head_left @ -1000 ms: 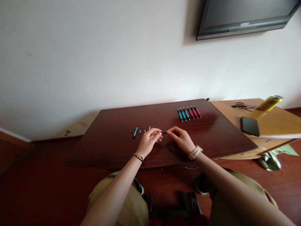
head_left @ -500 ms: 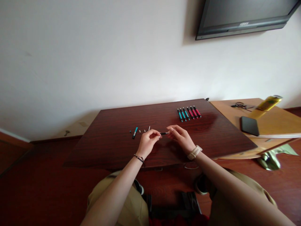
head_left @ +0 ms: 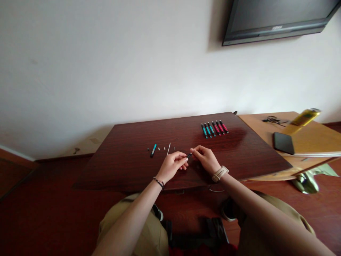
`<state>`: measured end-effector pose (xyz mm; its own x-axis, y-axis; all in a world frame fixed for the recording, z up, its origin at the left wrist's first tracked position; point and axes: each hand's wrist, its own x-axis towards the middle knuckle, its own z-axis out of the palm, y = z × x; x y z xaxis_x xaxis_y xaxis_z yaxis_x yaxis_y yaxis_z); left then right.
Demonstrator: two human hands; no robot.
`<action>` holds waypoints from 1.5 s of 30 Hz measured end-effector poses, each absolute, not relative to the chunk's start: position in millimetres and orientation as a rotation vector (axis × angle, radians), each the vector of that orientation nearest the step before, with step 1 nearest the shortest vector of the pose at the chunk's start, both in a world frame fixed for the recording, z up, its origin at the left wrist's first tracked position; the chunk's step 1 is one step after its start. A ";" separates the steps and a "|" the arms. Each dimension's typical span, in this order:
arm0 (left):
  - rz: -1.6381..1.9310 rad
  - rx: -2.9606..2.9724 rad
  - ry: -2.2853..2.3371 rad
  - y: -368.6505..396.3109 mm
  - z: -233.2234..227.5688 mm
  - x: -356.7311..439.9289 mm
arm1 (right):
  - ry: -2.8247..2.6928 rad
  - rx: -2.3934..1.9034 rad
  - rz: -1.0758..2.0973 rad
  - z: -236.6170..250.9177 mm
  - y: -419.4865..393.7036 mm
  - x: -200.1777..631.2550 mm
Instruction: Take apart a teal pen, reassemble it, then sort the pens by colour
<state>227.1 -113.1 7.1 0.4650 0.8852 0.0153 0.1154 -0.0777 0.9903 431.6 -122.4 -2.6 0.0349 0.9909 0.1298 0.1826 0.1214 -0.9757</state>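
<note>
We grasp a small dark pen part (head_left: pixel 189 155) between our left hand (head_left: pixel 173 166) and right hand (head_left: pixel 206 160), above the dark table (head_left: pixel 133 170); both hands pinch it.

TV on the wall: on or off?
Looks off. The TV screen is uniformly dark, with no picture or glow; standby cannot be ruled out.

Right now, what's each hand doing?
Left hand: closed, pinching one end of the small dark pen part.
Right hand: closed, pinching its other end.
</note>
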 end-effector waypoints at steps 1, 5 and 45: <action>0.765 1.545 0.899 -113.7 6.9 227.3 | -1.359 -1.264 1.003 -2.5 -122.4 431.6; 0.721 1.646 0.880 -114.9 10.4 226.2 | -1.359 -1.164 1.115 2.5 -123.7 431.6; 0.869 1.938 1.060 -113.4 17.5 222.9 | -1.388 -1.085 1.191 -0.6 -125.0 421.6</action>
